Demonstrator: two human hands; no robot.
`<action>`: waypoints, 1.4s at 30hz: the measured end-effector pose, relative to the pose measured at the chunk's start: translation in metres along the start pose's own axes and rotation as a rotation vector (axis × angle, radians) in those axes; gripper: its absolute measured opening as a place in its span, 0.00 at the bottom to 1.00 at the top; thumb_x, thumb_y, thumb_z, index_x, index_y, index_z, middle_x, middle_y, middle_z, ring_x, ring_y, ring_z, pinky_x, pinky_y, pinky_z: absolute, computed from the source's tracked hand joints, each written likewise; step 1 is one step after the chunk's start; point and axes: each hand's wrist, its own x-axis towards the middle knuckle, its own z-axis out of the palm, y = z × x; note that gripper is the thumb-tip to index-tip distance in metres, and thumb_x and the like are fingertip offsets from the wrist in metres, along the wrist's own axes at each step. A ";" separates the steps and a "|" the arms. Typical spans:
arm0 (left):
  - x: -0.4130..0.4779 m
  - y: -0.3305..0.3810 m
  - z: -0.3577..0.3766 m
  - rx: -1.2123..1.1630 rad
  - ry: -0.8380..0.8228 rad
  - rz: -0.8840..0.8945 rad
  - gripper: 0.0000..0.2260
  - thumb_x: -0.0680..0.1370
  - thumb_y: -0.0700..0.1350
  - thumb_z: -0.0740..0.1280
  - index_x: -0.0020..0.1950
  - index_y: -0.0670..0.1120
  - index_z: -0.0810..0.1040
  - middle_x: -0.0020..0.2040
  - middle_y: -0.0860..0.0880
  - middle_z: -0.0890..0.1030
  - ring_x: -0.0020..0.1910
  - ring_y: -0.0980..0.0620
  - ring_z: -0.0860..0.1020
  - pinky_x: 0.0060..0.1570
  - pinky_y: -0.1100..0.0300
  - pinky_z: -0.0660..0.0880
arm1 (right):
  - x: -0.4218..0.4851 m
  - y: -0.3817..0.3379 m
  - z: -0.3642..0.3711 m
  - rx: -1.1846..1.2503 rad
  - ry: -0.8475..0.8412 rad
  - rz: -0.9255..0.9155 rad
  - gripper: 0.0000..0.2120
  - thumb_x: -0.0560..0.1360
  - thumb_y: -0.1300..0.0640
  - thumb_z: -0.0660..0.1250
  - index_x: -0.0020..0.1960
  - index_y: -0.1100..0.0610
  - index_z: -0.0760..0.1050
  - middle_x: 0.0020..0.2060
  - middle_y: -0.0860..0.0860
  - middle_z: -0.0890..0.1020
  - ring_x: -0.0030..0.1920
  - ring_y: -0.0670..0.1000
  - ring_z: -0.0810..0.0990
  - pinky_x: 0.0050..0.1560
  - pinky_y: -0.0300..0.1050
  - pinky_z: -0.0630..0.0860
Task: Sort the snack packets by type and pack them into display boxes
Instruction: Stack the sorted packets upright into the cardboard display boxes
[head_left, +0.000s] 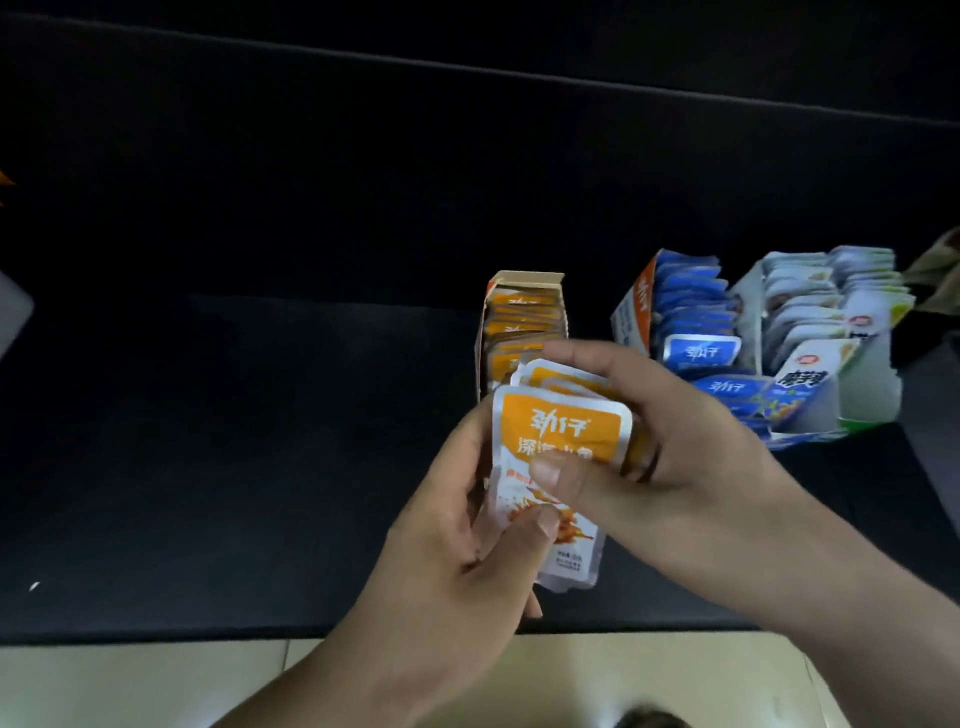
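Over the near edge of the dark table (260, 415), we hold a stack of orange packets (558, 431) between both hands, lifted clear of the surface and fanned slightly so that the tops of the packets behind peek out above the front one. Our left hand (467, 530) grips the stack from the left and below; its thumb lies flat across the lower half of the front packet, and its fingers are hidden behind the stack. Our right hand (675, 441) closes on the stack from the right: the thumb presses on the middle of the front packet, just above the left thumb, while the fingers curl over the top and back of the stack. Both grips are narrow, closed to the thickness of the packets. Just behind the stack stands the orange display box (527, 280), open at the top, with a row of like orange packets upright in it. To its right, a little apart, stands the blue box (636, 306) filled with blue packets (701, 351), and touching that one a white box (883, 384) crammed with white packets (810, 306). Below the table edge shows a pale floor (156, 686).
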 end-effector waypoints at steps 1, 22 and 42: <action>0.000 0.001 0.001 0.004 -0.003 -0.016 0.28 0.82 0.41 0.69 0.77 0.63 0.66 0.61 0.54 0.83 0.49 0.49 0.84 0.36 0.51 0.82 | -0.001 0.001 -0.002 -0.032 -0.031 0.015 0.28 0.74 0.54 0.77 0.67 0.32 0.72 0.59 0.40 0.82 0.57 0.38 0.82 0.56 0.36 0.81; 0.014 0.036 0.024 0.260 -0.049 -0.038 0.39 0.84 0.36 0.64 0.77 0.76 0.53 0.70 0.68 0.74 0.68 0.68 0.73 0.64 0.70 0.74 | 0.000 0.007 -0.010 0.183 -0.023 0.060 0.46 0.75 0.61 0.74 0.74 0.22 0.54 0.67 0.43 0.71 0.59 0.42 0.80 0.56 0.46 0.82; 0.013 0.018 0.006 0.201 0.072 -0.025 0.24 0.83 0.38 0.68 0.70 0.65 0.73 0.55 0.59 0.84 0.43 0.63 0.82 0.43 0.67 0.79 | 0.006 0.017 0.004 0.117 0.003 0.064 0.29 0.77 0.59 0.74 0.67 0.34 0.68 0.57 0.42 0.82 0.57 0.40 0.83 0.57 0.45 0.83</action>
